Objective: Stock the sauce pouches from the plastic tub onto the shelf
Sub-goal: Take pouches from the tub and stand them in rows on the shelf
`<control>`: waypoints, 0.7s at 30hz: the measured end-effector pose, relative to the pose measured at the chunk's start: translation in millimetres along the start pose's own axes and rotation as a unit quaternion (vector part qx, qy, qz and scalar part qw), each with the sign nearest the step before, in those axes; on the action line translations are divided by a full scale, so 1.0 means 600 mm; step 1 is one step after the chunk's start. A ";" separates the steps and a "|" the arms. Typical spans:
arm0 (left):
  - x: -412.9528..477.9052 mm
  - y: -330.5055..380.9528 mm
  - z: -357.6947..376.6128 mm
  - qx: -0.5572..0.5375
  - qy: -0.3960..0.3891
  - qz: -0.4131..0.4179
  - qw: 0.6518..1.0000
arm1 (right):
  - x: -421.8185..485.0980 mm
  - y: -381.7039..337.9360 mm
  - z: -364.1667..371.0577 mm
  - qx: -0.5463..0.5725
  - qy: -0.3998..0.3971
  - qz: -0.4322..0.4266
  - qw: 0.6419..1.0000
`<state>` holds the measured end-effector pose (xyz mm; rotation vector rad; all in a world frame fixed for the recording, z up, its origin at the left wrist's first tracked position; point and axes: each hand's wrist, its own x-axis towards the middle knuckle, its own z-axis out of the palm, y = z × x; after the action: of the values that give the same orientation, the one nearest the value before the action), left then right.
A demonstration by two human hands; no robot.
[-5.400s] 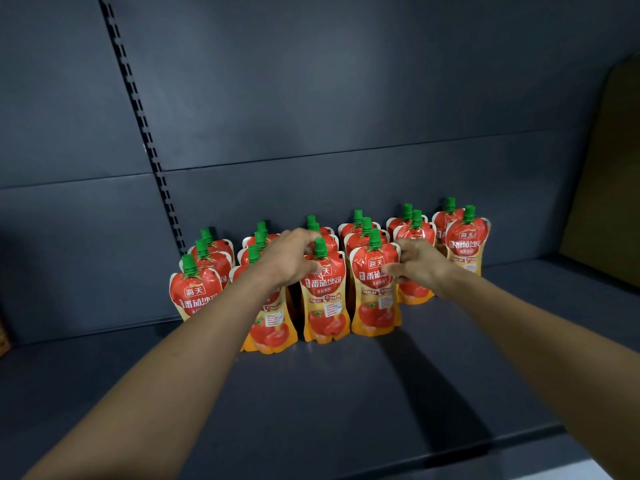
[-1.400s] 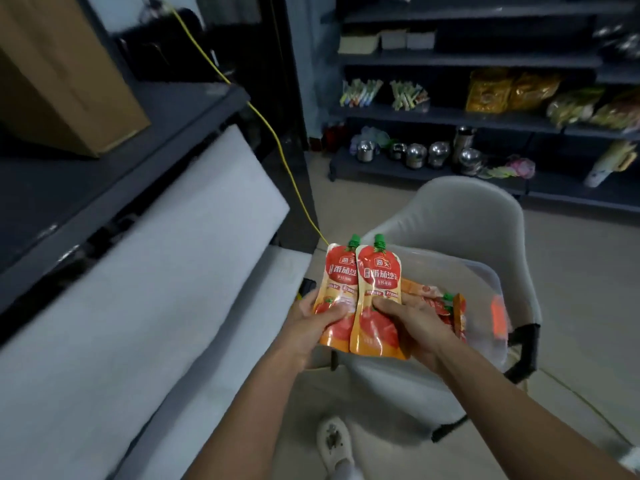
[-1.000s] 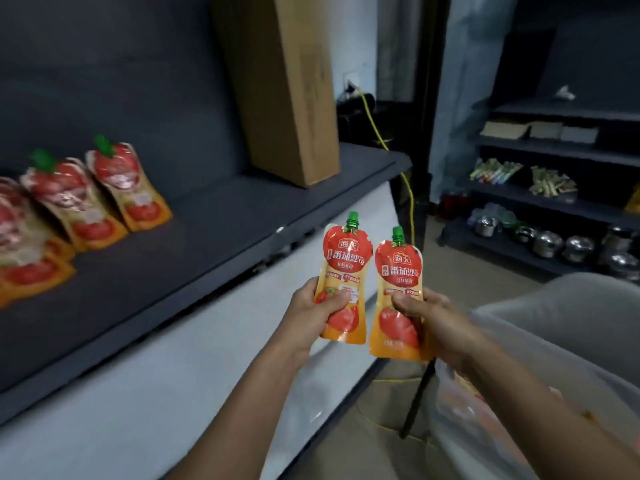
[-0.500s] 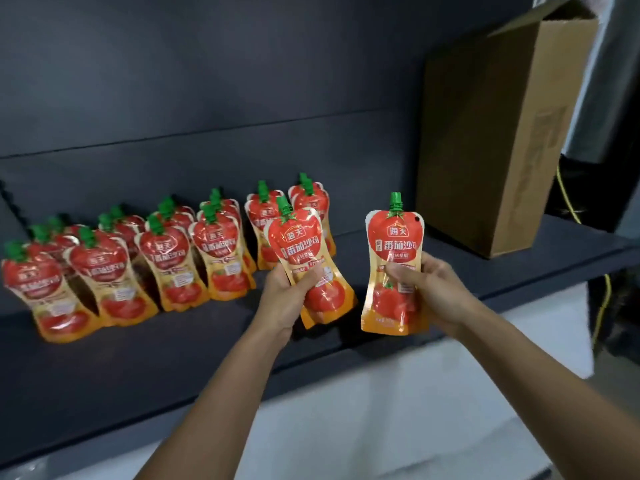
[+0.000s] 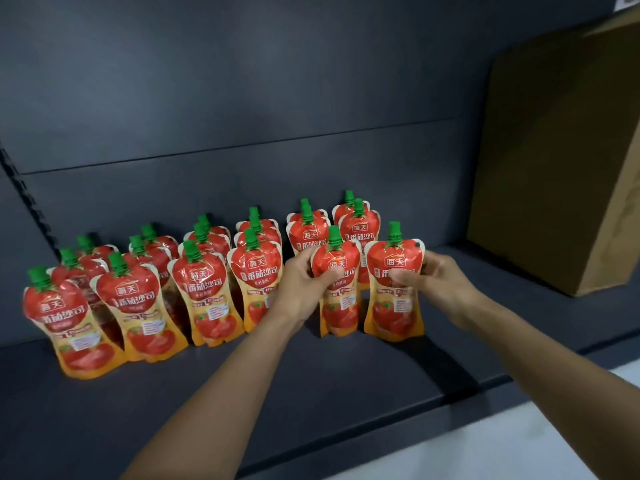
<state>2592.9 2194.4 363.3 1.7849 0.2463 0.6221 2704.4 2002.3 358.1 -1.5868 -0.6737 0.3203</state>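
Left hand [image 5: 304,282] pinching red-and-orange green-capped sauce pouch [image 5: 337,289], right hand [image 5: 438,280] gripping its twin [image 5: 394,292]; both upright on dark metal shelf [image 5: 311,382], front row. Risk: careless release topples neighbouring pouches [image 5: 204,292], domino-style.

Glossy plastic sauce pouches [image 5: 394,289] with green plastic caps [image 5: 394,232]; matt dark metal shelf [image 5: 311,393]; right of the hands, a plain brown cardboard box [image 5: 561,161].

Rear pouches [image 5: 346,208] mostly behind the front row [image 5: 204,289] — cardboard box [image 5: 554,168] partly beyond the right edge.
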 end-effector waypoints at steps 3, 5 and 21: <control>0.026 0.044 -0.027 0.140 -0.019 0.033 0.989 | 0.021 -0.043 -0.024 -0.081 -0.044 -0.004 0.996; 0.044 0.066 -0.039 0.246 -0.037 0.029 0.968 | 0.037 -0.057 -0.035 -0.125 -0.066 0.006 0.990; 0.115 0.093 -0.060 0.515 -0.052 0.066 0.853 | 0.158 -0.037 -0.007 -0.103 -0.053 0.039 0.993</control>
<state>2623.1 2239.4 442.0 2.8877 0.4358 0.5101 2776.3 2055.4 397.4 -1.8048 -0.7463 0.4045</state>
